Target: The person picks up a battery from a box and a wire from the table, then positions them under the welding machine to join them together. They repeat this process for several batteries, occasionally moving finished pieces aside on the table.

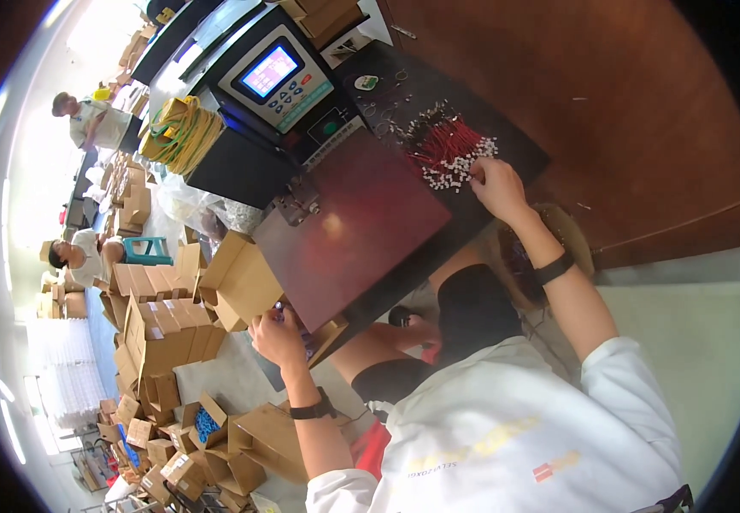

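My right hand [500, 188] is at the near right edge of a pile of red and black wires [447, 144] with small white connectors on their ends. Its fingers are pinched together against the connectors; whatever lies between them is too small to tell. Over the side of an open cardboard box [242, 278], my left hand [278, 337] has its fingers curled around something small and dark, mostly hidden by the hand. Between both hands lies a flat reddish-brown board [353, 231] with a small metal fixture [300, 205] at its far left corner.
Behind the board stands a black machine with a lit screen [272, 72]. A yellow-green cable coil [180, 135] sits left of it. Many cardboard boxes [169, 338] fill the floor at left. Two people are farther off, one near a teal stool [146, 250]. A brown surface [635, 111] lies right.
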{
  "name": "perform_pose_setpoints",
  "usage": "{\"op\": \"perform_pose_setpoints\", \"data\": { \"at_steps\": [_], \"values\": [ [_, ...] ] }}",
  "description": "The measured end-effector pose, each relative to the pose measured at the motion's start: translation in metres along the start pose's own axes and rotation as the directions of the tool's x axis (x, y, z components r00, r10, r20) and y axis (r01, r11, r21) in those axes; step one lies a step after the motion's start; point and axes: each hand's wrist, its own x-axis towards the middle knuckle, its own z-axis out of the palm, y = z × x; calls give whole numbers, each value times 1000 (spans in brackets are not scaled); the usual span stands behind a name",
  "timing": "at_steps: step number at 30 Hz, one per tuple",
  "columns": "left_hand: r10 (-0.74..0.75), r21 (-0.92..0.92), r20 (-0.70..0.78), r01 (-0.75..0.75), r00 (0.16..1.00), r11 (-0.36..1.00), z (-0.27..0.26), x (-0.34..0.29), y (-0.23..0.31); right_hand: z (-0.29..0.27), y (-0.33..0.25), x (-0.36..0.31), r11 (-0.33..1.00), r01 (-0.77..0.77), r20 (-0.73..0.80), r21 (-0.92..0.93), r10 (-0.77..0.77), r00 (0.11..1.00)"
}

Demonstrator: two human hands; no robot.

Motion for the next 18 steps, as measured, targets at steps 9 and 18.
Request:
{"op": "perform_pose_setpoints", "data": {
  "at_steps": [9,18],
  "values": [
    [-57,-16,-16,57,998,998,1,2,12,-5,-10,4,998,-21,79,-67,26,996],
    [-130,-404,-242,22,962,915,-20,8,14,-26,3,6,992,-87,170,88,71,983]
  ]
}}
